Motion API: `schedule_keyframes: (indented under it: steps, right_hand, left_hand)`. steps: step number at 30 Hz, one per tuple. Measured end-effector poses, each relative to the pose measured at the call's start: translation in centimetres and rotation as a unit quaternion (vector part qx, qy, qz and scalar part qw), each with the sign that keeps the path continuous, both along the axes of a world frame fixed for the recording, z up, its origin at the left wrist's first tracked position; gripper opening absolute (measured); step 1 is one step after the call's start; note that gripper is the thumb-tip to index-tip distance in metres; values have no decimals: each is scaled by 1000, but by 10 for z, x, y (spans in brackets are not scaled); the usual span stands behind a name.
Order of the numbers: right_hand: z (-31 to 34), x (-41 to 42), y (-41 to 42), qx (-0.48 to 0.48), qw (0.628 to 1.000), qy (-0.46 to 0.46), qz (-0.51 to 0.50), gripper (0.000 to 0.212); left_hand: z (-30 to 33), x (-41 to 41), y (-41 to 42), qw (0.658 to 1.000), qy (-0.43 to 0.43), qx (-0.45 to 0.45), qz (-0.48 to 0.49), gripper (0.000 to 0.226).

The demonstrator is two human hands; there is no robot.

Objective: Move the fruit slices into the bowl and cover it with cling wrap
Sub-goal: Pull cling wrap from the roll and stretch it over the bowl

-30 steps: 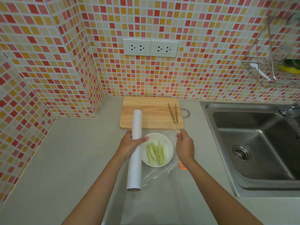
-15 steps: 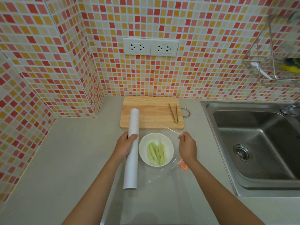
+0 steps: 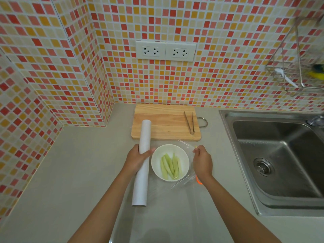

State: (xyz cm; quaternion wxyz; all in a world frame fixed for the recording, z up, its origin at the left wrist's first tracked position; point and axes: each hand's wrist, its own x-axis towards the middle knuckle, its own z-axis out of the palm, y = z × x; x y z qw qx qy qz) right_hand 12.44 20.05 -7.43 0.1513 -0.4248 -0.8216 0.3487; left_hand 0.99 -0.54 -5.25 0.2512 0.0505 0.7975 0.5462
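Observation:
A white bowl (image 3: pixel 156 162) stands on the grey counter and holds several pale green fruit slices (image 3: pixel 169 166). My left hand (image 3: pixel 135 157) grips a long white cling wrap roll (image 3: pixel 142 165) just left of the bowl. My right hand (image 3: pixel 201 161) is right of the bowl and pinches the edge of the clear cling wrap sheet (image 3: pixel 185 146). The film runs from the roll over the bowl toward my right hand, and more of it lies on the counter nearer me.
A wooden cutting board (image 3: pixel 164 123) lies behind the bowl with metal tongs (image 3: pixel 190 122) on its right side. A steel sink (image 3: pixel 278 155) fills the right. A wire rack (image 3: pixel 301 67) hangs on the tiled wall. Something small and orange (image 3: pixel 199 180) lies under my right wrist.
The left hand drew the roll leftward off the bowl's edge. The right hand shifted right, stretching the film wider across the bowl.

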Motion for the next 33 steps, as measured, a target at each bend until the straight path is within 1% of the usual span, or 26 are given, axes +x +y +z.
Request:
schedule_keyframes:
  steps: [4,9,13,23,29,33]
  right_hand:
    - [-2,2,0,-7,1000,1,2,25]
    - [-8,2,-2,-13,1000,1,-2,24]
    - [-11,3,0,-16,1000,-1,-11,25]
    - [-15,2,1,-20,1000,-1,-7,24]
    - [-17,2,3,-16,1000,-1,-5,24]
    - [-20,1,4,-10,1000,-22,0,24]
  left_hand:
    - [-3,1,-4,1000,22,12,9,36]
    - [-6,0,-6,999,45,11,10,42]
    - [-6,0,-4,998,59,12,2,39]
    - [-8,1,-4,998,58,30,5,26]
    - [-9,2,-5,998,61,32,4,25]
    - [-11,2,-4,998,59,34,8,26]
